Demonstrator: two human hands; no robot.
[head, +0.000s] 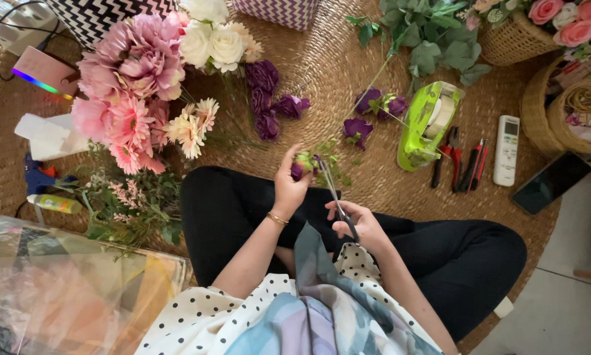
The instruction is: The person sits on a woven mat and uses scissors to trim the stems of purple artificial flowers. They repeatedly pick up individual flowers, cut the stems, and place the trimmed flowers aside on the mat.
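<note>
Your left hand (289,187) has its grip clamped on a small purple flower (300,168) with green leaves, held up over the round woven mat (335,59) just past your knee. Your right hand (358,223) has its grip closed around the handles of a pair of scissors (335,194), whose blades reach up and to the left and meet the flower's stem just below your left fingers. Beyond the left grip lie loose purple flowers (266,92), and farther off to its left a bunch of pink flowers (128,85) and white roses (216,39). Ahead and to the right of the right grip sit more purple blooms (377,105), a lime green tape dispenser (427,125), red-handled pliers (448,154) and a white remote control (506,150), all apart from both hands. A dark phone (550,183) lies at the mat's edge, well to the right.
</note>
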